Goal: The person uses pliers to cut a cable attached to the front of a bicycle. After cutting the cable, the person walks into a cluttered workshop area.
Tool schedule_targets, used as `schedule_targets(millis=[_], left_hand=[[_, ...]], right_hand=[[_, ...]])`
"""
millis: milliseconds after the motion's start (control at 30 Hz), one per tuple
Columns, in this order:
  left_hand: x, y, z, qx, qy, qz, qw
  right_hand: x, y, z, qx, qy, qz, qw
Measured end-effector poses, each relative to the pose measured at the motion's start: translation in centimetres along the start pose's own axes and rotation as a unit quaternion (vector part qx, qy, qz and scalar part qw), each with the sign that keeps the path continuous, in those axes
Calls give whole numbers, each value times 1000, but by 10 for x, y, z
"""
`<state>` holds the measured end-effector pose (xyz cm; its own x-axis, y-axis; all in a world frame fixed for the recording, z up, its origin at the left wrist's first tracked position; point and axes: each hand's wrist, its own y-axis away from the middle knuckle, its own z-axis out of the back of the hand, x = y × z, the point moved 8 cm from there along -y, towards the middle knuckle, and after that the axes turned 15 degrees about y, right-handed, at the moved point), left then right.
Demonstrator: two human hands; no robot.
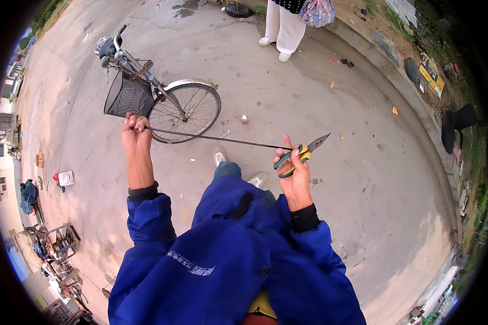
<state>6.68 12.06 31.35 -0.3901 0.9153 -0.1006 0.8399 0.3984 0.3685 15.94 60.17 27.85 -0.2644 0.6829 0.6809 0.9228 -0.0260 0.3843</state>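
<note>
Black and thin, a cable (217, 137) stretches nearly straight between the two grips of a worker in a blue jacket (217, 238), on the worker's side of a bicycle (162, 89). From where I stand, the left grip (137, 136) is closed about one end, fingers pinched together in line with the bicycle's mesh basket (129, 97). The right grip (295, 176), well off to the right of the bicycle, is wrapped around needle-nose pliers (305, 155) with green and yellow handles; the cable's other end meets it there, though I can't tell whether fingers or handles pin it. The pliers' dark tips point away from the bicycle. Just right of the bicycle's front wheel (184, 115) a small, pale-topped canister (244, 119) stands on the grey ground (374, 162), and a bent metal rod (225, 134) lies near that wheel. The worker's light shoes (219, 156) are planted on the near side of the bicycle. Beyond and to the right of it, somebody in white trousers (293, 27) stands with a patterned, colourful bag (317, 13) at one side.
</note>
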Motion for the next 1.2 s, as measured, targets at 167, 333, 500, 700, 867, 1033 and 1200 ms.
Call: schedule_targets(millis=[167,333,500,700,867,1033,1200], left_hand=[[34,4,93,-206,-217,13,954],[169,82,189,-181,-267,318,891],[218,144,257,-315,-335,322,827],[164,97,398,-400,-399,342,751],[141,20,507,-385,-453,372,713],[157,-44,575,-391,-512,353,679],[175,-54,661,-437,-462,366,679]], right_hand=[[-11,-6,1,-29,33,-4,999],[-90,-2,-2,-59,127,-69,988],[-187,21,45,-68,304,-218,925],[-221,38,79,-123,256,-351,892],[-259,43,131,-161,251,-402,865],[-307,28,178,-223,213,-404,861],[-356,15,216,-240,192,-422,853]])
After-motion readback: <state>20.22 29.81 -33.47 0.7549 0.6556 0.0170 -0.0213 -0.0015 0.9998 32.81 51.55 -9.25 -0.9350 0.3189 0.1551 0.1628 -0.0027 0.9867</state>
